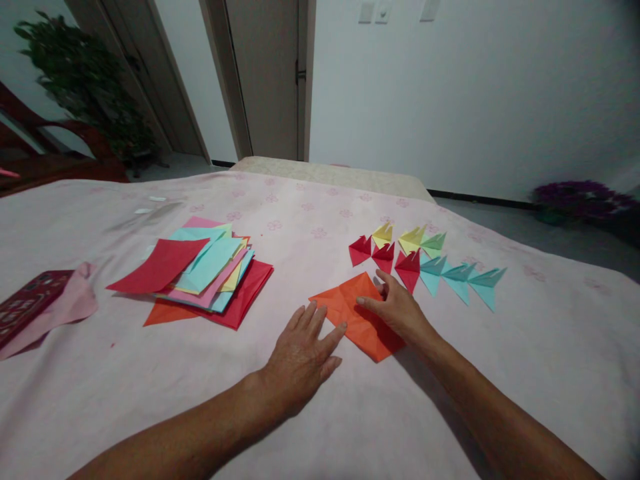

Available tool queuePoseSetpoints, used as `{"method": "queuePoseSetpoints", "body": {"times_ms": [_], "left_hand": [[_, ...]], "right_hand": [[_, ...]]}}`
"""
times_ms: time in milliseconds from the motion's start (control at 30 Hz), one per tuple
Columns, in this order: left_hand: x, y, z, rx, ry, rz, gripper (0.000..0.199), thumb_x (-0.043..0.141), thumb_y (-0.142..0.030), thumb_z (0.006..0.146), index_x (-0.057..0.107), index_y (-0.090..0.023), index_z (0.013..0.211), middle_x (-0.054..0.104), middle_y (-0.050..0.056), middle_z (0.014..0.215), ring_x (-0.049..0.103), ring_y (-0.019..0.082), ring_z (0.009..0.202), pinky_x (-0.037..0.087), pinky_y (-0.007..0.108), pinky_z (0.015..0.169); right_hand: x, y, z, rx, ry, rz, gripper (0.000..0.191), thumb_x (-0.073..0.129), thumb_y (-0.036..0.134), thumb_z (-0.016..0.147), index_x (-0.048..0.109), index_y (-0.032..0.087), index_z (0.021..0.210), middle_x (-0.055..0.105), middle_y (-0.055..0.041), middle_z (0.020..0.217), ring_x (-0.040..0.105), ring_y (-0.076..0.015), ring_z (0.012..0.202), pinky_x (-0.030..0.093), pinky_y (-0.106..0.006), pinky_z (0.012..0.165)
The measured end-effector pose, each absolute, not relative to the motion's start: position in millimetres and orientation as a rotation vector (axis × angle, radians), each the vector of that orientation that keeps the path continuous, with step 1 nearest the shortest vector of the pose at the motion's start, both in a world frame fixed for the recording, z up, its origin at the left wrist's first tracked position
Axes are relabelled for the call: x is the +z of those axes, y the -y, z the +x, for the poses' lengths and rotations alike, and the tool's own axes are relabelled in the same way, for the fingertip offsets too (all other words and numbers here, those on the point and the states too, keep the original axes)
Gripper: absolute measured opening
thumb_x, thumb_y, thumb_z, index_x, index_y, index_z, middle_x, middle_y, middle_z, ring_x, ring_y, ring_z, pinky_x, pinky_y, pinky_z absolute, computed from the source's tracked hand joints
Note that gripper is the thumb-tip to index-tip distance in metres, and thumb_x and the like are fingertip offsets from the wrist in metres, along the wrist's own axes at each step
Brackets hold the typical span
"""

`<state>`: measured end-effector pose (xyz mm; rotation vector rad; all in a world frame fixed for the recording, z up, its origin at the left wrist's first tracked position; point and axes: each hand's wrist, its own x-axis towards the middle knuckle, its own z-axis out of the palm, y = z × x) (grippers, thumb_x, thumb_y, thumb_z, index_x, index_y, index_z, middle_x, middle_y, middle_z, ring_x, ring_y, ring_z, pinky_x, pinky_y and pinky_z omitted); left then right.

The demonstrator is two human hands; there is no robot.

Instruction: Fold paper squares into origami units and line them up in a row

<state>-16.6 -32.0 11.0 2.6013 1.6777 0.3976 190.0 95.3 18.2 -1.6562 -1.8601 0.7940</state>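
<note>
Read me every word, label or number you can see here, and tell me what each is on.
No text can be read for certain.
Dark red flat item, left edge: pale marks like writing, too blurred to read.
Orange paper and wall plates: no writing visible.

Landmark: closed door (pixel 265 80)
Right of door: white wall (pixel 450 87), switches (pixel 374 12)
Left of door: leafy plant (pixel 80 80), wooden chair (pixel 65 157)

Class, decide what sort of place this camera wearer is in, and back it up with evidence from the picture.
Probably a room in a home: there is a cloth with pink flowers over the work surface, a wooden armchair and a leafy green plant by a door.
</note>
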Motion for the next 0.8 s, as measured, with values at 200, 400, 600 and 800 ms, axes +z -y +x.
{"method": "queuePoseSetpoints", "body": {"times_ms": [200, 400, 600, 800], "left_hand": [[9, 31, -23, 0.475, -1.607, 2.626, 0.05, 0.055, -0.04, 0.093, 0.046, -0.032, 0.141, 0.046, 0.013, 0.146, 0.039, 0.034, 0.138, 0.035, 0.057, 0.111], [13, 32, -23, 0.473, -1.632, 2.604, 0.044, 0.051, -0.036, 0.095, 0.05, -0.033, 0.138, 0.05, 0.012, 0.142, 0.041, 0.035, 0.136, 0.035, 0.057, 0.109], [13, 30, -25, 0.466, -1.616, 2.582, 0.044, 0.05, -0.037, 0.095, 0.049, -0.033, 0.139, 0.048, 0.011, 0.145, 0.04, 0.035, 0.137, 0.032, 0.058, 0.11], [14, 28, -25, 0.466, -1.606, 2.571, 0.045, 0.053, -0.037, 0.094, 0.05, -0.033, 0.138, 0.047, 0.011, 0.145, 0.039, 0.034, 0.137, 0.03, 0.057, 0.112]], "right_hand": [[24, -86, 181, 1.139, 1.8, -1.446, 0.027, 0.069, 0.033, 0.07, 0.07, 0.015, 0.091, 0.07, -0.0035, 0.077, 0.064, -0.0197, 0.067, 0.048, -0.027, 0.057], [25, -86, 188, 1.102, 1.906, -1.185, 0.017, 0.066, 0.031, 0.074, 0.069, 0.016, 0.078, 0.065, -0.0042, 0.087, 0.062, -0.0192, 0.079, 0.049, -0.029, 0.068], [34, -95, 184, 1.273, 1.943, -1.188, 0.023, 0.068, 0.038, 0.076, 0.066, 0.016, 0.077, 0.062, -0.0011, 0.076, 0.058, -0.0162, 0.069, 0.046, -0.026, 0.06], [32, -111, 188, 1.232, 1.99, -1.167, 0.016, 0.068, 0.029, 0.073, 0.063, 0.016, 0.066, 0.058, -0.0003, 0.072, 0.056, -0.0146, 0.064, 0.043, -0.025, 0.056]]}}
